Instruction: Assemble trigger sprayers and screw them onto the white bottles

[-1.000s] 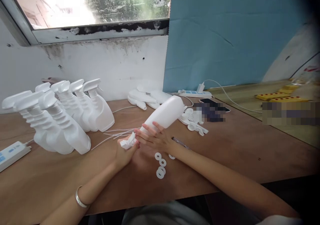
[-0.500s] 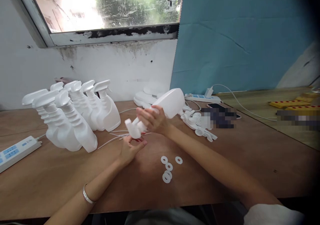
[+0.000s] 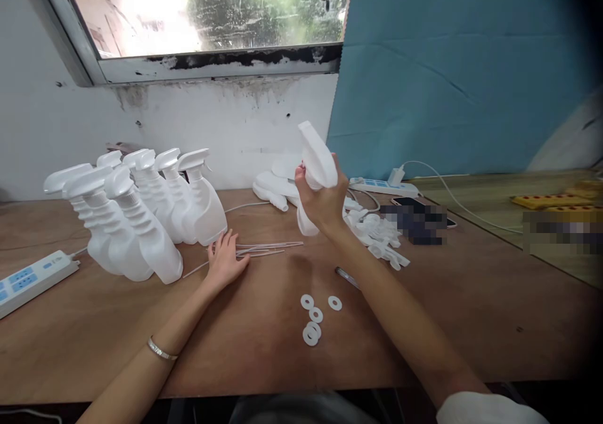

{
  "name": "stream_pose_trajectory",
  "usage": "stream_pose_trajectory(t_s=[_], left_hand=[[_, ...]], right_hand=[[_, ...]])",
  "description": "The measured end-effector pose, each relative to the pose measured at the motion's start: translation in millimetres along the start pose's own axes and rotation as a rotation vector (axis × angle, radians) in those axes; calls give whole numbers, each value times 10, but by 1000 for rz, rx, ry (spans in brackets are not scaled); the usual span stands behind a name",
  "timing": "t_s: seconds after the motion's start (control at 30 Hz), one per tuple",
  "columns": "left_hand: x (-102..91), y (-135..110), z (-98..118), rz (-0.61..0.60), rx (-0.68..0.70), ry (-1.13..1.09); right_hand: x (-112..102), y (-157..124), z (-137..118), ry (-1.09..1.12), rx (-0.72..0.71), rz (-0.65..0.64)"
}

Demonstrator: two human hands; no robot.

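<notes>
My right hand point(image 3: 327, 207) is wrapped round the neck of a white spray bottle point(image 3: 319, 156), with its trigger head on top. The bottle stands roughly upright, its lower body partly hidden by my hand. My left hand point(image 3: 225, 262) lies on the table with its fingers apart, at the left end of several thin white tubes point(image 3: 276, 246). Just beyond those fingertips is the base of one of several white spray bottles point(image 3: 207, 213) grouped at the left. Nearer to me lie several flat white ring washers point(image 3: 315, 315).
Behind my right hand are more white bottles point(image 3: 271, 188) lying down. Trigger parts point(image 3: 381, 235) are piled at the right, near a phone point(image 3: 414, 205) and a power strip point(image 3: 384, 187). Another power strip point(image 3: 32, 282) sits far left. A slim metallic tool point(image 3: 347, 277) is partly under my right forearm.
The spray bottle has gone from tilted, trigger head down, to roughly upright in my right hand. My left hand has left the trigger head and come down flat by the tubes.
</notes>
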State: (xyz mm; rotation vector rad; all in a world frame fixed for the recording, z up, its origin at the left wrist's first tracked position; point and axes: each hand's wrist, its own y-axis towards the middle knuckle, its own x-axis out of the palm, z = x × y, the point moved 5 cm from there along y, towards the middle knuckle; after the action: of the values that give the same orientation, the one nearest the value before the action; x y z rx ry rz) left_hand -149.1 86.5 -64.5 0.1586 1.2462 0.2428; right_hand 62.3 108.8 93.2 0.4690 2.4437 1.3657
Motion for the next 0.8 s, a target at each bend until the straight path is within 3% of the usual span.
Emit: stream_pose_trajectory(t_s=[0.17,0.27,0.43,0.6,0.7,0.8], left_hand=[[50,-51,83,-81,95,86],[-1,-127,243,-90,176,20],[-77,-222,446,-157,205,-390],[-27,-240,480,-365,157,-1005],[-4,-247,463,-407,96,-1097],[-62,-231,448,-305,74,-1082]], right_hand=[[60,-11,203,185,189,29],[175,-7,322,407,312,-47],[348,-59,263,781,506,-305],[335,-85,96,867,567,-392],[313,-71,96,822,598,-399],[284,-53,150,798,622,-366]])
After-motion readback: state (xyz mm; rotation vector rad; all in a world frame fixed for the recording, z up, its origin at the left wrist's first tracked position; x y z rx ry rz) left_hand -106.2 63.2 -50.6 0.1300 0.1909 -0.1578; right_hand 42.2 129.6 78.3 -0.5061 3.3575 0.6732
